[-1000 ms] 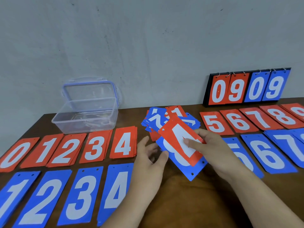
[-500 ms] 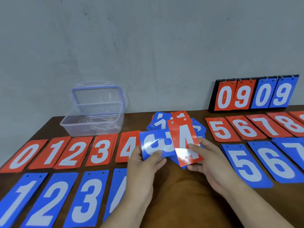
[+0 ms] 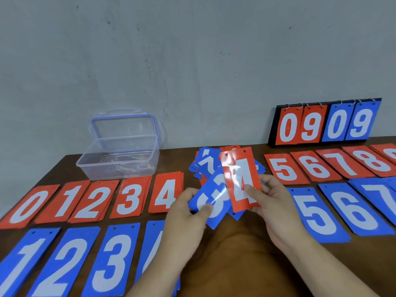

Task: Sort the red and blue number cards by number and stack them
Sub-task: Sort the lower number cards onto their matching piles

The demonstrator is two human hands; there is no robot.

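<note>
My left hand (image 3: 188, 209) pinches a blue 3 card (image 3: 211, 196), tilted, above the table's middle. My right hand (image 3: 270, 202) pinches a red 4 card (image 3: 241, 179), held nearly upright and overlapping the blue card's right side. Behind them lies a loose unsorted pile (image 3: 205, 162) of red and blue cards. Red piles 0 to 4 (image 3: 92, 200) run along the left, with blue piles 1 to 4 (image 3: 64, 260) in front. Red piles 5 to 8 (image 3: 321, 166) and blue piles 5 to 7 (image 3: 334, 213) lie on the right.
A clear plastic box (image 3: 120, 153) with its lid open stands at the back left. A black scoreboard stand (image 3: 325, 123) showing 0 9 0 9 leans by the grey wall at the back right. The brown table (image 3: 235, 260) shows bare wood between my forearms.
Both cards were lifted off the table from under my hands. The left hand took the blue 3, and the right hand raised the red 4 more upright.
</note>
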